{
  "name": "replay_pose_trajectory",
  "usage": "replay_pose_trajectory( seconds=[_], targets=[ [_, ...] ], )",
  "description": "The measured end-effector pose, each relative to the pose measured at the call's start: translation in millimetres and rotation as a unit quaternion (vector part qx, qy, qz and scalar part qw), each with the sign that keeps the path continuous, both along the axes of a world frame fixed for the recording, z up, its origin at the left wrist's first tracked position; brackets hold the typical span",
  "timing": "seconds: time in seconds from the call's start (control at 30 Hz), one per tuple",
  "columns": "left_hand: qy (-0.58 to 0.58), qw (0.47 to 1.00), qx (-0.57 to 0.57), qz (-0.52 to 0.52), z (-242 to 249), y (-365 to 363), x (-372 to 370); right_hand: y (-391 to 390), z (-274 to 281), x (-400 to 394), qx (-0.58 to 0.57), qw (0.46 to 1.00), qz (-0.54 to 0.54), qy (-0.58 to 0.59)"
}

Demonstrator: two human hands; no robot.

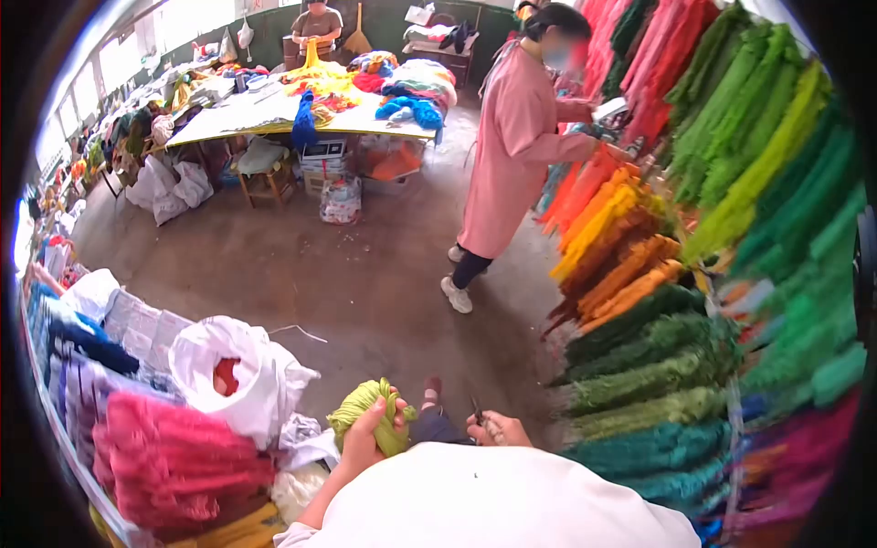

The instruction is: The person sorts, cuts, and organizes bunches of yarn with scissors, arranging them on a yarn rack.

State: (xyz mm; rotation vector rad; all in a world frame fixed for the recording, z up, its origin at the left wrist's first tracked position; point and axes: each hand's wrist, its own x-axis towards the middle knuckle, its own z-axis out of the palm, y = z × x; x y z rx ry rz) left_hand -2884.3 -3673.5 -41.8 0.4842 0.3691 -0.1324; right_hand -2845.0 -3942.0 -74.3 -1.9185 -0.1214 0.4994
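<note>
My left hand [364,438] grips a lime-green skein of yarn [370,413], fingers wrapped round its side in front of my white top. The skein is bundled, its strands folded over. To the right, my right hand [501,431] is closed around a small dark pointed tool [476,411], whose thin tip sticks up past the fingers. The tool is too small to name for certain. Between the hands, one of my shoes [432,391] shows on the floor below. The two hands are apart, and the tool does not touch the skein.
Racks of hanging green yarn [731,137] line the right side, with orange yarn [612,228] lower down. A person in a pink smock [512,137] stands there. White sack [237,365] and pink yarn [174,457] lie left. A table [228,123] stands behind, another person beyond it.
</note>
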Motion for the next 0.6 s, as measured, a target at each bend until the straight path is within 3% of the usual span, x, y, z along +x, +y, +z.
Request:
replay_pose_trajectory(
  seconds=[0.03,0.17,0.2,0.3,0.37,0.6],
  targets=[
    [0.002,1.000,0.019,0.012,-9.6,8.3,37.0,11.0,0.2,40.5,0.028,0.997,-0.031,0.063],
    [0.015,0.998,0.015,0.060,6.9,50.8,174.1,43.7,-4.9,232.7,0.045,0.999,-0.024,0.003],
    [0.027,0.997,0.028,0.061,12.7,65.5,203.2,54.4,-15.8,280.6,0.073,0.997,-0.024,-0.029],
    [0.043,0.987,0.086,0.127,26.0,95.6,285.0,102.8,37.8,409.0,-0.043,0.982,0.062,-0.175],
    [0.009,0.983,0.087,0.163,27.2,116.8,339.1,132.3,23.4,491.2,-0.018,0.966,0.085,-0.243],
    [-0.025,0.974,0.111,0.198,19.3,228.8,550.9,260.3,15.0,759.0,0.040,0.982,0.006,-0.187]
  ],
)
